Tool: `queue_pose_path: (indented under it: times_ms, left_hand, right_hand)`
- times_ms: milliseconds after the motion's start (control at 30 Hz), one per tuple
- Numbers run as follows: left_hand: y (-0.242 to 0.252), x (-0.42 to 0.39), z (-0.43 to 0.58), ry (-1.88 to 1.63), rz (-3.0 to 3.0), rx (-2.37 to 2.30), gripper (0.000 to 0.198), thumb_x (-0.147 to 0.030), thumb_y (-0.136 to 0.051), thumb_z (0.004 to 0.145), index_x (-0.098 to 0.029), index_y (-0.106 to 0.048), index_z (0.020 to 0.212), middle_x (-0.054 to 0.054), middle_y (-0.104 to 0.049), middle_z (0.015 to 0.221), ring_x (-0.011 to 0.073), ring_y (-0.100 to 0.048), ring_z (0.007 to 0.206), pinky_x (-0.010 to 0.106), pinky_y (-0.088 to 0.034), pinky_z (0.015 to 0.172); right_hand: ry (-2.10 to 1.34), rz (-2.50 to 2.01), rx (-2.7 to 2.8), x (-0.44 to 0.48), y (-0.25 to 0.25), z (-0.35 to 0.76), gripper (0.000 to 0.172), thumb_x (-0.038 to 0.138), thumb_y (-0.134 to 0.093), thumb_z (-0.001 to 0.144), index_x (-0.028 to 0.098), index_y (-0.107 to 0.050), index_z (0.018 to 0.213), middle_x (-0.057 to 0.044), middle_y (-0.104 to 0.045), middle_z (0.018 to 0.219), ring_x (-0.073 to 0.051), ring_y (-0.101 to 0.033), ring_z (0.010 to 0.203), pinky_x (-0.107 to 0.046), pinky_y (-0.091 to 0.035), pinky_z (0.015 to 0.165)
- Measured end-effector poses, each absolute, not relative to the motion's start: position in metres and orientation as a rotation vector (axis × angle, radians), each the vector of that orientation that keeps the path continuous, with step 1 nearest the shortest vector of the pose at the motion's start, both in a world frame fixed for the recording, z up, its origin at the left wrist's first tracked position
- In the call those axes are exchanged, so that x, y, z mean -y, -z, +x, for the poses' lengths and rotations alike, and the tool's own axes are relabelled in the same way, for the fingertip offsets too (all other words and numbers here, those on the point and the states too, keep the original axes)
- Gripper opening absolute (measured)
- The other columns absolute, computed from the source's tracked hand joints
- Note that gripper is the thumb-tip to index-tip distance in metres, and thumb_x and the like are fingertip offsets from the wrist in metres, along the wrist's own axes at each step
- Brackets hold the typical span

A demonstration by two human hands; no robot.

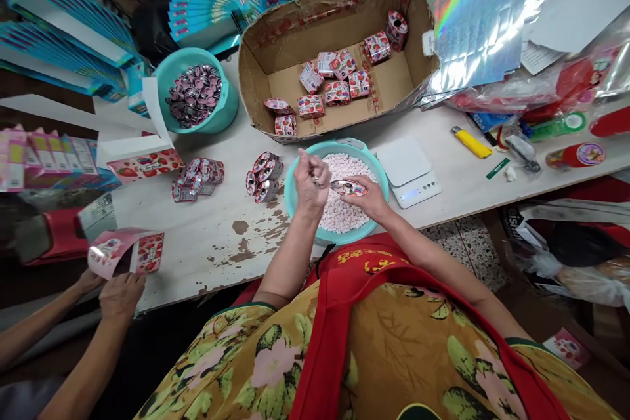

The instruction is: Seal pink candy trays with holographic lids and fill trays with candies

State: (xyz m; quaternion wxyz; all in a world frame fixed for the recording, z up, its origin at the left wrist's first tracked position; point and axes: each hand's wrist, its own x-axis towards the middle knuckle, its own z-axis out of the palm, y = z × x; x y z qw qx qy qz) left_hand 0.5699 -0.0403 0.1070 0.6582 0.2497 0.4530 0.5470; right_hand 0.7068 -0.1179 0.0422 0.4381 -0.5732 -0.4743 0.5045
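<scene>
My left hand [311, 185] is over the left side of a turquoise basin [291, 195], its fingers curled closed. Whatever it may hold is hidden. In my right hand [370, 199] is a small oval candy container [348, 188] with a printed label, gripped above the basin. Pale pink candies [339, 220] fill the basin beneath both hands. Left of the basin stands a small cluster of similar containers [266, 176], their sides printed red. Another group of containers [197, 178] sits farther left on the table.
A cardboard box [275, 62] holding several strawberry-printed packs lies behind the basin. A white digital scale [408, 170] is right of it, with a yellow cutter [471, 142] beyond. A turquoise bucket [226, 105] contains small lids. At left, a co-worker's hands [121, 295] hold a printed carton.
</scene>
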Motion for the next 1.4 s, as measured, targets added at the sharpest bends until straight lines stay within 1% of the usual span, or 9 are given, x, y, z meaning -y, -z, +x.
queue_pose_path:
  times_ms: [133, 233, 400, 633, 733, 867, 1067, 1233, 1400]
  left_hand:
    - [-0.073, 0.045, 0.543, -1.062, 0.927, -1.415, 0.052, -0.069, -0.060, 0.091, -0.021, -0.054, 0.070, -0.002, -0.046, 0.060, 0.0106, -0.044, 0.050, 0.022, -0.037, 0.049]
    - [-0.049, 0.055, 0.528, -0.730, 1.243, -1.581, 0.030, -0.049, -0.080, 0.079, -0.021, -0.068, 0.077, 0.005, -0.067, 0.080, 0.0217, -0.063, 0.082, 0.034, -0.052, 0.079]
    - [-0.054, -0.021, 0.518, -0.911, 1.704, -1.513, 0.016, -0.036, -0.072, 0.085, -0.025, -0.075, 0.096, 0.010, -0.071, 0.108, 0.0289, -0.062, 0.110, 0.041, -0.044, 0.106]
    - [-0.049, -0.203, 0.562, -0.164, 2.118, -1.605, 0.056, -0.016, -0.078, 0.070, -0.011, -0.059, 0.123, 0.025, -0.054, 0.143, 0.0405, -0.044, 0.141, 0.054, -0.031, 0.118]
    - [-0.044, -0.216, 0.567, -0.030, 2.084, -1.628, 0.068, -0.017, -0.083, 0.064, -0.009, -0.057, 0.126, 0.027, -0.056, 0.139, 0.0420, -0.047, 0.137, 0.055, -0.034, 0.116]
    - [-0.063, -0.161, 0.552, -0.514, 2.120, -1.409, 0.070, -0.022, -0.080, 0.067, -0.013, -0.055, 0.132, 0.021, -0.058, 0.134, 0.0367, -0.053, 0.129, 0.050, -0.039, 0.113]
    - [-0.082, 0.002, 0.556, -0.479, 1.959, -0.669, 0.063, -0.049, -0.083, 0.075, -0.027, -0.063, 0.131, 0.011, -0.064, 0.130, 0.0315, -0.059, 0.124, 0.046, -0.045, 0.112]
    - [-0.005, 0.037, 0.550, -0.541, 1.840, -1.523, 0.041, -0.044, -0.048, 0.102, -0.019, -0.061, 0.131, 0.016, -0.057, 0.141, 0.0321, -0.047, 0.137, 0.050, -0.031, 0.121]
    - [0.028, 0.064, 0.585, -0.113, 1.959, -1.614, 0.041, -0.049, -0.051, 0.101, -0.022, -0.062, 0.130, 0.014, -0.059, 0.137, 0.0333, -0.049, 0.129, 0.047, -0.040, 0.107]
  right_hand:
    - [-1.269, -1.389, 1.135, 0.124, -0.052, 0.716, 0.047, 0.042, -0.084, 0.069, 0.025, -0.076, 0.112, -0.005, -0.070, 0.112, -0.023, -0.065, 0.108, -0.040, -0.050, 0.102]
    - [-1.310, -1.302, 1.239, 0.128, -0.065, 0.720, 0.041, 0.040, -0.085, 0.068, 0.026, -0.078, 0.106, -0.004, -0.072, 0.105, -0.024, -0.067, 0.102, -0.040, -0.052, 0.097]
    - [-1.058, -1.500, 1.061, 0.118, -0.062, 0.770, 0.042, 0.041, -0.084, 0.073, 0.029, -0.075, 0.112, -0.005, -0.072, 0.112, -0.025, -0.067, 0.101, -0.042, -0.054, 0.095]
    - [-0.727, -1.808, 1.065, 0.083, 0.002, 0.845, 0.031, 0.041, -0.079, 0.076, 0.028, -0.070, 0.103, -0.013, -0.068, 0.107, -0.033, -0.063, 0.102, -0.055, -0.050, 0.100]
    - [-0.642, -1.852, 1.068, 0.088, -0.005, 0.846, 0.041, 0.045, -0.083, 0.071, 0.027, -0.068, 0.105, -0.016, -0.067, 0.116, -0.038, -0.060, 0.114, -0.062, -0.044, 0.109]
    - [-0.686, -1.705, 0.940, 0.101, -0.053, 0.816, 0.053, 0.051, -0.078, 0.080, 0.026, -0.064, 0.124, -0.015, -0.062, 0.136, -0.033, -0.056, 0.131, -0.059, -0.044, 0.115]
    - [-1.710, -1.311, 0.484, 0.117, -0.077, 0.745, 0.054, 0.049, -0.088, 0.067, 0.021, -0.069, 0.109, -0.006, -0.077, 0.105, -0.024, -0.073, 0.093, -0.039, -0.062, 0.084]
    - [-1.933, -1.283, 0.268, 0.181, -0.071, 0.727, 0.055, 0.031, -0.092, 0.058, 0.021, -0.067, 0.106, -0.003, -0.080, 0.101, -0.024, -0.076, 0.093, -0.038, -0.060, 0.090]
    - [-1.875, -1.255, 0.223, 0.206, -0.070, 0.731, 0.064, 0.020, -0.090, 0.054, 0.025, -0.068, 0.114, 0.000, -0.080, 0.105, -0.021, -0.075, 0.096, -0.035, -0.058, 0.094]
